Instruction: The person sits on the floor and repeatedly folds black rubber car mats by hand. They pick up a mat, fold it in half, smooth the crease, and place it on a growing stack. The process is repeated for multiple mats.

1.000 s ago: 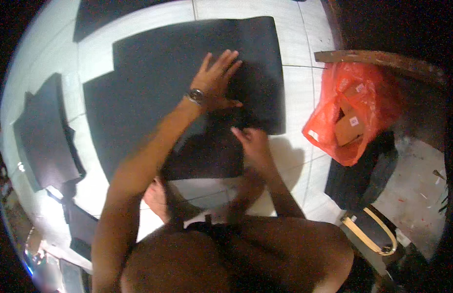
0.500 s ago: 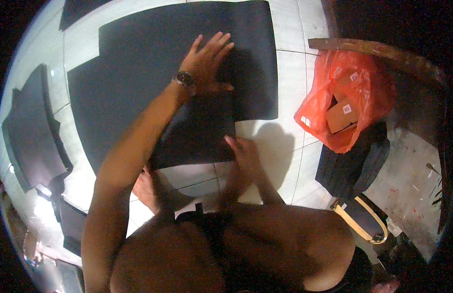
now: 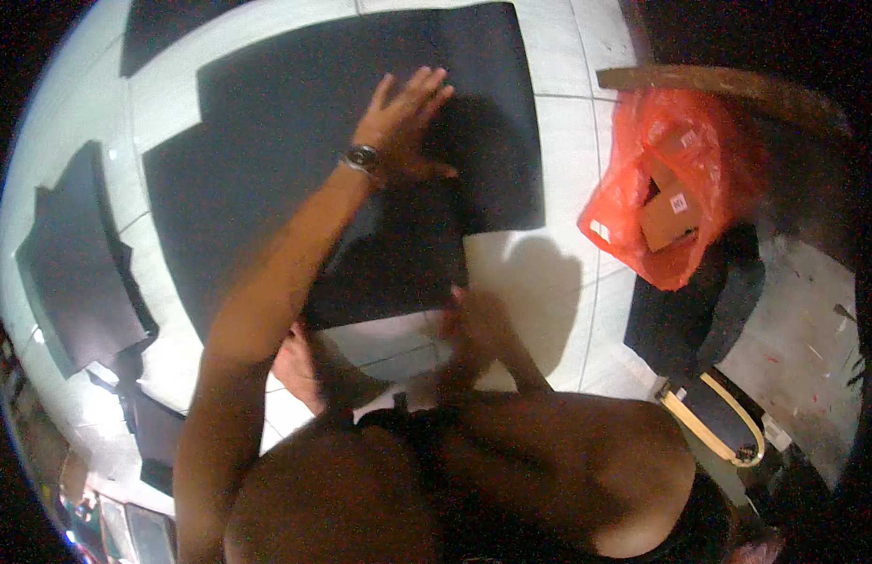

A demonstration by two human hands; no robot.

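A large black sheet [image 3: 257,160] of flat, matte material lies on the pale tiled floor in front of me. My left hand [image 3: 403,122], with a watch [image 3: 362,157] on its wrist, presses flat on it, fingers spread. Close to the sheet's near right corner is my right hand [image 3: 483,324], its fingers curled in and blurred. Whatever they may hold is hidden in shadow. One bare foot [image 3: 297,367] rests by the sheet's near edge.
A red plastic bag [image 3: 661,188] with brown cardboard pieces stands at the right, beside a wooden edge [image 3: 727,83]. Below it are dark material [image 3: 675,320] and a yellow-rimmed object [image 3: 713,418]. Dark offcuts [image 3: 88,263] lie at the left.
My right hand has moved a little toward me along the sheet's right edge. My left hand stays pressed on the sheet. The whole view has shifted slightly.
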